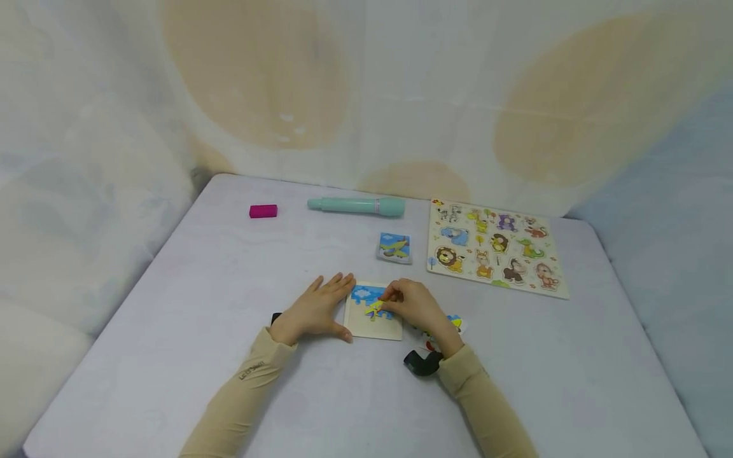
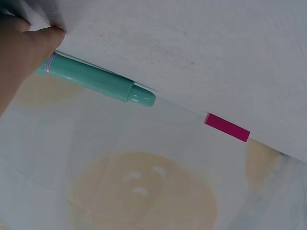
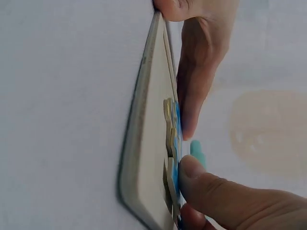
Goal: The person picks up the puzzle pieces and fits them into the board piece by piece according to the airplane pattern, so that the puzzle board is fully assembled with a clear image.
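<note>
A small wooden jigsaw board [image 1: 372, 329] lies flat on the table, with blue sky pieces [image 1: 363, 292] along its upper part and bare wood below. My left hand [image 1: 317, 310] rests at the board's left side, fingers stretched out and thumb near the lower left corner. With thumb and fingertips my right hand [image 1: 415, 305] pinches a yellow and blue puzzle piece [image 1: 375, 310] over the middle of the board. Seen edge-on in the right wrist view, several pieces [image 3: 168, 112] stand slightly proud of the board. More loose pieces [image 1: 456, 321] lie partly hidden under the right wrist.
Behind the board lies a small airplane picture [image 1: 394, 247]. A large animal puzzle [image 1: 498, 248] is at the back right. Along the back edge are a teal tube-shaped object [image 1: 355, 205] and a magenta block [image 1: 263, 211]. A patterned curtain hangs behind the table.
</note>
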`<move>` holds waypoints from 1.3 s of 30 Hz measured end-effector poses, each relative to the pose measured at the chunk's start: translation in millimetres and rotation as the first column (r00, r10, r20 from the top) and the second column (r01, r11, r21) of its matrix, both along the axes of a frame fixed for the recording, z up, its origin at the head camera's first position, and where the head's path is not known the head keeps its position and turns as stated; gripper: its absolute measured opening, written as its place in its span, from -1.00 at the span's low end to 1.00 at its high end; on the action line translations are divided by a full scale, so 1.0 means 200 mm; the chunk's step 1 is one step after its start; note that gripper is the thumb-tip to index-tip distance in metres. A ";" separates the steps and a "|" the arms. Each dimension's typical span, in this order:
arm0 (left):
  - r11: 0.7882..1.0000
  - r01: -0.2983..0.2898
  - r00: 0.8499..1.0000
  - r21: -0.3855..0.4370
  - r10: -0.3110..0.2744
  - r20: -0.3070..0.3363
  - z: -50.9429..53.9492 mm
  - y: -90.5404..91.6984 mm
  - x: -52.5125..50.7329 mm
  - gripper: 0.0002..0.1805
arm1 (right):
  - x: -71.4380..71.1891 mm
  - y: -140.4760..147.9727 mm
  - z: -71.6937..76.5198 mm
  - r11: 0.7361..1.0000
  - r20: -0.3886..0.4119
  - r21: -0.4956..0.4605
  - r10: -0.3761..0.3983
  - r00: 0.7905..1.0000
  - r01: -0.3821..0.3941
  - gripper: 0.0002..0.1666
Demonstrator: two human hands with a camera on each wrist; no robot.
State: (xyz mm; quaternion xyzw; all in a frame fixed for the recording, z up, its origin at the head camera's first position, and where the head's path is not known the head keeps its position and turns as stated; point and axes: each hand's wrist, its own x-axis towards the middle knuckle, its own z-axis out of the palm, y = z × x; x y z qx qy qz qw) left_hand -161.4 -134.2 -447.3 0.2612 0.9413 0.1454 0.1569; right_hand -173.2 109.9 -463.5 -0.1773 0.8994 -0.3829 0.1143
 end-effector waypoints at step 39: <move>0.999 -0.024 1.000 -0.021 0.024 0.013 0.00 -0.04 -0.01 0.30 | 0.15 0.33 -0.01 0.999 0.046 -0.039 0.038 0.998 -0.036 -0.53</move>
